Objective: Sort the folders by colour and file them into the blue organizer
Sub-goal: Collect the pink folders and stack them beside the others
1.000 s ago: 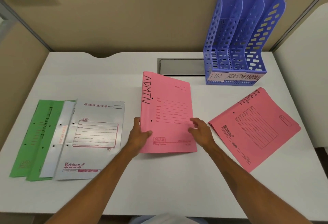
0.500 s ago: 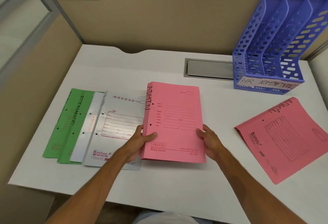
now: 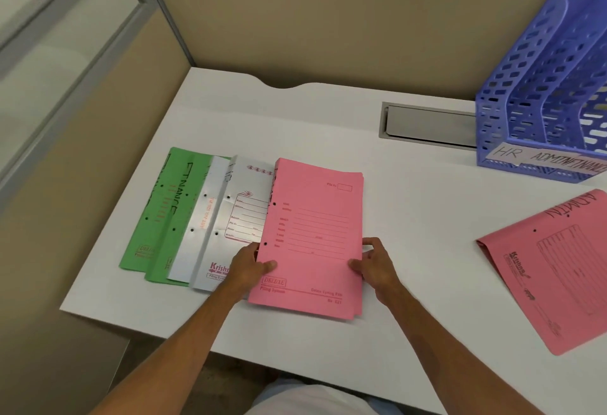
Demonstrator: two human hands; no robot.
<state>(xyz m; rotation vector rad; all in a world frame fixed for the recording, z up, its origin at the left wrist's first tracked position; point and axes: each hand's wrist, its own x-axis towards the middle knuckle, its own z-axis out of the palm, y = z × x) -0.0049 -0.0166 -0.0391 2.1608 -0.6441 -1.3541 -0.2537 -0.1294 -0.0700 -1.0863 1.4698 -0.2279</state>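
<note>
My left hand and right hand pinch pink folder, printed "DELUXE Filing System", at middle of counter, overlapping grey folder "Krishna". Left edge: green folder "FINANCE". Far right corner: blue organizer, labelled "HR ADMIN FINANCE".

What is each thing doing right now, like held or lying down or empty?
Middle pink folder: closed, held at both side edges.
Left hand: grips its left edge.
Right hand: grips its right edge.
Right pink folder: closed, lying flat, untouched.
White folders: lying overlapped, partly under the pink one.
Green folders: lying flat, partly under the white ones.
Blue organizer: upright, visible slots empty.
</note>
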